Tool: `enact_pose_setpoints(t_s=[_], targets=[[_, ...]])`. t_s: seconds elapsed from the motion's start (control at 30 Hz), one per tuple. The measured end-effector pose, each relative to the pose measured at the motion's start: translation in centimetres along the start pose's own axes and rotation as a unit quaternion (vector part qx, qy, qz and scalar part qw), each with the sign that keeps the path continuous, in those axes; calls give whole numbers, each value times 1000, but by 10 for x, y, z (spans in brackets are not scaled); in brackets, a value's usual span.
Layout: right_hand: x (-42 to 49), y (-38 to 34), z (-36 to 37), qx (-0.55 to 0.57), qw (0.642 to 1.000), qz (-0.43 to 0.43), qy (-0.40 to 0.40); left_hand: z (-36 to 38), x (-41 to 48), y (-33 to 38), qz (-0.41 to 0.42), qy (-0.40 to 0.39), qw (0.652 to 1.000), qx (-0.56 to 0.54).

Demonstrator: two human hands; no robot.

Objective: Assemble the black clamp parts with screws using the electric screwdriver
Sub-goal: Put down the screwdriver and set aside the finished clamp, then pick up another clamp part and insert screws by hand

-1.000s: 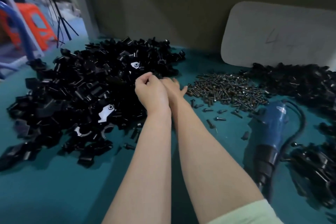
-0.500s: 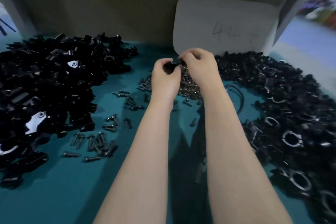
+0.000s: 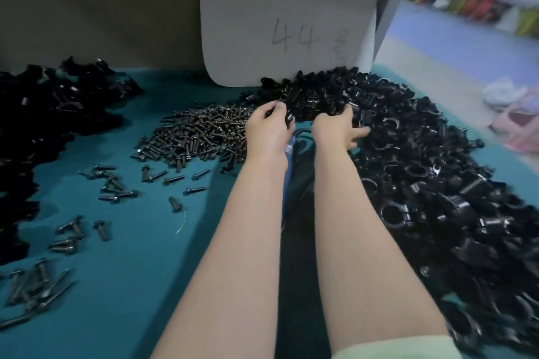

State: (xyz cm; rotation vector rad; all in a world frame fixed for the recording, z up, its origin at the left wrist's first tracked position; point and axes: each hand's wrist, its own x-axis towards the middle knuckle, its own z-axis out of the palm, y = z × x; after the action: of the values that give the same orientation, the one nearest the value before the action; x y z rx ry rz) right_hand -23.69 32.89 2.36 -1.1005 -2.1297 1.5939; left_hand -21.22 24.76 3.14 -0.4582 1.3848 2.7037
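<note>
My left hand (image 3: 267, 128) is curled round a small black clamp part (image 3: 289, 117), held just beyond the screw pile (image 3: 198, 132). My right hand (image 3: 338, 130) reaches into the big heap of black clamp parts (image 3: 423, 172) on the right; its thumb sticks out to the right and its fingertips are hidden among the parts. A strip of the blue electric screwdriver (image 3: 287, 160) and its black cable (image 3: 302, 137) shows between my forearms, the rest hidden.
Another heap of black parts (image 3: 52, 105) covers the left of the teal table (image 3: 140, 256). Loose screws (image 3: 116, 186) lie scattered at front left. A grey card marked 44 (image 3: 285, 29) leans on the back wall. The table edge runs behind the right heap.
My hands were together over the screws holding a part; now they are apart, and the right hand has gone into the right heap. The view has swung a little to the left.
</note>
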Motion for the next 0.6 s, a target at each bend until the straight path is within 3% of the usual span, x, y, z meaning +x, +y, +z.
enact_pose_setpoints(t_s=[0.3,0.6], targets=[[17,6,4,30,999,11,33,4,2,5,-62,-28,989,-131],[4,-3,-3,254,963,85,30,-4,-5,11,-76,-37,989,-125]])
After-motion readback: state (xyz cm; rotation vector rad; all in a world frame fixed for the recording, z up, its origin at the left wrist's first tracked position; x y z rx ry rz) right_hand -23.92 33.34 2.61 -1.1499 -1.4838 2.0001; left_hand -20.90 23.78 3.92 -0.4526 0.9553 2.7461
